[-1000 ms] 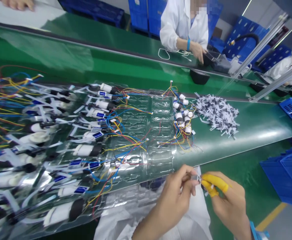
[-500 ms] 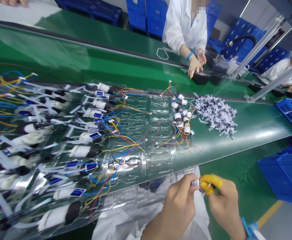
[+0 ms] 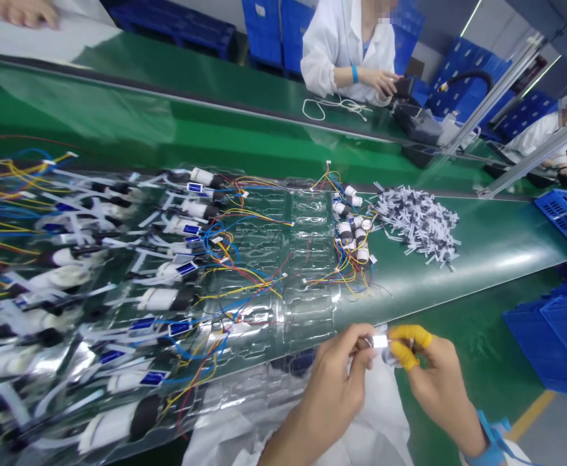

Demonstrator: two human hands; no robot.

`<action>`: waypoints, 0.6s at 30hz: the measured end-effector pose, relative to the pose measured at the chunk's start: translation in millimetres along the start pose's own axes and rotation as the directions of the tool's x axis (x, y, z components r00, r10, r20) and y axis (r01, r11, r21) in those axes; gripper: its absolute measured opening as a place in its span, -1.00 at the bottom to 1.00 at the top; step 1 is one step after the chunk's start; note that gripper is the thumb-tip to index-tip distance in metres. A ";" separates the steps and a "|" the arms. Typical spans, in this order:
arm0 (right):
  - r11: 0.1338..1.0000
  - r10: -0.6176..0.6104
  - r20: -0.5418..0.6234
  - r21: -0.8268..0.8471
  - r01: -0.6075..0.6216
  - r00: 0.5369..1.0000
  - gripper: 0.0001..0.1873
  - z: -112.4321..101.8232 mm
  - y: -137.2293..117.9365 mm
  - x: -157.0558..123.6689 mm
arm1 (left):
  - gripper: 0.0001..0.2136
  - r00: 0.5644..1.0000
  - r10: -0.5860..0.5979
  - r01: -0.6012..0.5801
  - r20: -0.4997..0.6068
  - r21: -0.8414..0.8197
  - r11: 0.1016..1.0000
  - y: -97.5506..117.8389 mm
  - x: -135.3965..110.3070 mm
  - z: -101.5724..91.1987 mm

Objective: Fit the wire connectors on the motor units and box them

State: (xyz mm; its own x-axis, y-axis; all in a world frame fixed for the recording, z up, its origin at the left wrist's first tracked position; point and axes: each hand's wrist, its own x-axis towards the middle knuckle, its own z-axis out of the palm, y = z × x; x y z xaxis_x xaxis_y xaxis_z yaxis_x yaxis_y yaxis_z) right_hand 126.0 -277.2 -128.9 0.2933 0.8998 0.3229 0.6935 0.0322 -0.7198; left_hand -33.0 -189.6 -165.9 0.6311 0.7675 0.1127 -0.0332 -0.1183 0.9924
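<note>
Head camera: left hand [image 3: 334,372] and yellow-fingered right hand [image 3: 436,372], both grips pinching a small pale part [image 3: 379,341], meet at lower right of the frame; above, wired cylinders [image 3: 345,233] lie beside a heap of strips [image 3: 417,223] on the green bench [image 3: 497,236].

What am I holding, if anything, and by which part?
A small pale piece, too small to identify, apparently pinched at opposite ends by the left hand and right hand.
</note>
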 end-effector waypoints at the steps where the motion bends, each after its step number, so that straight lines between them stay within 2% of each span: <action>1: 1.000 -0.022 -0.021 -0.005 0.022 1.000 -0.85 1.2 -1.6 1.2 | -0.83 1.000 0.024 -0.024 -0.009 0.027 0.999 0.8 -0.4 1.5; 4: 0.996 -0.083 -0.050 -0.035 0.082 0.995 -0.75 6.0 -8.1 2.6 | -0.82 0.990 0.125 -0.116 -0.059 0.139 0.984 4.3 -2.2 6.1; 7: 0.991 -0.108 -0.039 -0.078 0.105 0.993 -0.64 9.6 -14.2 1.8 | -0.77 0.958 0.249 -0.218 -0.145 0.199 0.955 5.4 -5.6 11.1; 11: 0.992 -0.073 0.058 -0.101 0.079 0.996 -0.63 8.1 -16.1 2.4 | -0.62 0.930 0.314 -0.274 -0.189 0.210 0.938 1.5 -11.1 15.9; 14: 0.994 0.040 0.189 -0.107 -0.020 0.981 -0.72 4.0 -12.6 2.1 | -0.56 0.947 0.291 -0.262 -0.140 0.192 0.946 0.1 -14.2 13.4; 16: 0.989 0.144 0.242 -0.081 -0.128 0.960 -0.78 0.8 -10.6 0.2 | -0.57 0.966 0.250 -0.237 -0.058 0.177 0.955 2.5 -15.1 7.8; 18: 0.970 0.222 0.305 0.027 -0.241 0.926 -0.82 -4.8 -10.7 -1.5 | -0.63 0.983 0.176 -0.181 0.045 0.165 0.970 7.3 -15.1 -0.1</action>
State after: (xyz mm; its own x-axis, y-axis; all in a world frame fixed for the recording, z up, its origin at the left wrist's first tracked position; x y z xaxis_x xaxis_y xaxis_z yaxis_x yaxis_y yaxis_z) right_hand 121.3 -281.1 -118.7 0.2245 0.9733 -0.0481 0.5843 -0.1740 -0.7926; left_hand -42.9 -202.0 -160.4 0.6494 0.7057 0.2833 -0.0188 -0.3576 0.9337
